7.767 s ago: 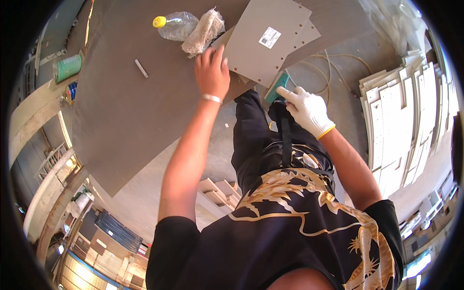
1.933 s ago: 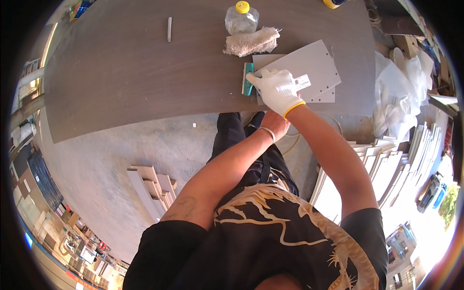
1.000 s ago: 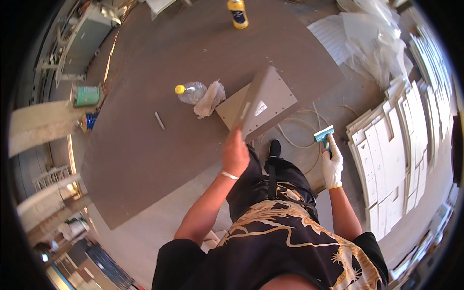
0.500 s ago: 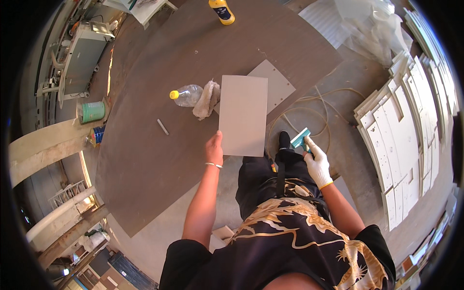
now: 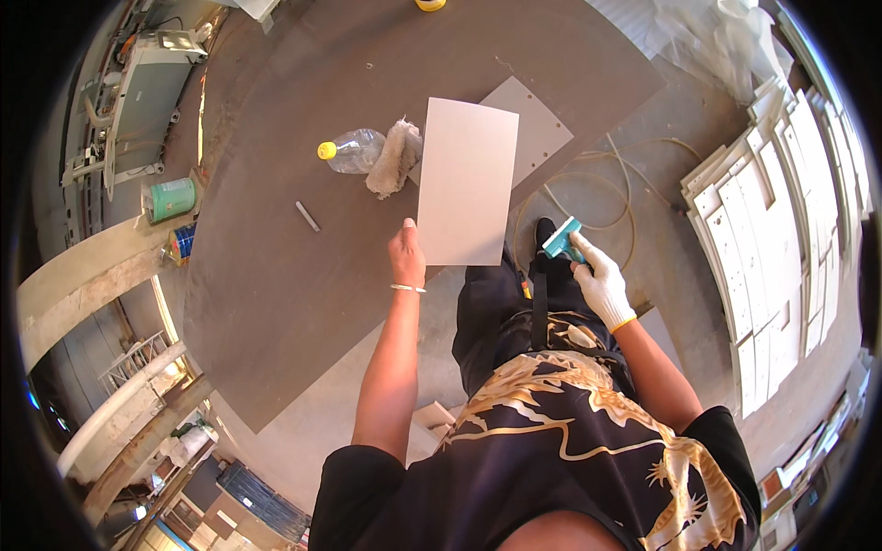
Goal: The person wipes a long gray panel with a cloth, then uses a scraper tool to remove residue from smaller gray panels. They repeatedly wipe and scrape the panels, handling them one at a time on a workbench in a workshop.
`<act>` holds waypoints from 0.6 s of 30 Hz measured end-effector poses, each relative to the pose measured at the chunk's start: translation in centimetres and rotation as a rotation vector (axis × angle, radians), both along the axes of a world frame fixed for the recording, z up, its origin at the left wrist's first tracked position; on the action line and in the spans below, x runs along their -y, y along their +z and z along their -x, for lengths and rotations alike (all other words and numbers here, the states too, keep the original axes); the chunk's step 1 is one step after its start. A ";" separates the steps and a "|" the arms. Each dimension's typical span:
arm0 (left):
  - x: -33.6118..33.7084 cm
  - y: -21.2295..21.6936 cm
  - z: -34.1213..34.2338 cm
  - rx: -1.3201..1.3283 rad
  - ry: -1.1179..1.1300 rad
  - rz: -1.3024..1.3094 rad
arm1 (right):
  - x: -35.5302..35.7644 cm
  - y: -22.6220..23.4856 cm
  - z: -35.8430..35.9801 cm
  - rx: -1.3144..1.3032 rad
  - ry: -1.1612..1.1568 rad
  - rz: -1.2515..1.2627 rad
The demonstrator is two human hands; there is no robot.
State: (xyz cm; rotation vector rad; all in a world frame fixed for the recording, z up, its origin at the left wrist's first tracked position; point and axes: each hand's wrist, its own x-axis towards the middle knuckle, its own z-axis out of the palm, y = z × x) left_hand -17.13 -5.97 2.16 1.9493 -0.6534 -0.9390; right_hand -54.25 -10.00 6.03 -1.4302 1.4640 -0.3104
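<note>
My bare left hand [image 5: 407,254], with a pale bracelet at the wrist, grips the lower left edge of a flat light-grey rectangular panel [image 5: 469,184]. The panel is raised over the brown tabletop [image 5: 276,303]. In a white work glove, my right hand [image 5: 601,285] is closed around a teal scraper-like tool [image 5: 561,239] with a pale edge, held to the right of the panel. Behind the held panel lies a second grey panel [image 5: 537,129] with small holes, partly hidden. A fuzzy greyish rag [image 5: 395,161] rests beside a clear plastic bottle [image 5: 356,151] with a yellow cap.
A small pale stick [image 5: 308,216] lies on the table. Stacks of white panels [image 5: 753,266] stand at right, near a coiled hose [image 5: 625,207] on the floor. A green bucket [image 5: 169,199] is at left; a yellow bottle [image 5: 430,5] shows at the far edge.
The held panel has tilted slightly, its face now looking brighter, and sits a little higher in the picture. The tool has shifted slightly up and left. Both grips are unchanged.
</note>
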 end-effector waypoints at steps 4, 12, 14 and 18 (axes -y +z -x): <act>0.7 0.7 -1.0 0.052 -0.049 0.028 | 0.0 0.2 -0.3 0.002 0.022 -0.043; 3.3 4.1 -2.7 0.014 -0.208 0.052 | -0.4 -0.9 0.0 0.014 -0.004 -0.034; 4.2 5.7 -3.0 0.027 -0.229 -0.025 | -0.3 -1.4 0.3 0.012 -0.022 -0.023; 5.0 9.0 -2.5 0.346 -0.472 0.031 | 1.0 -2.7 1.4 -0.049 -0.154 -0.087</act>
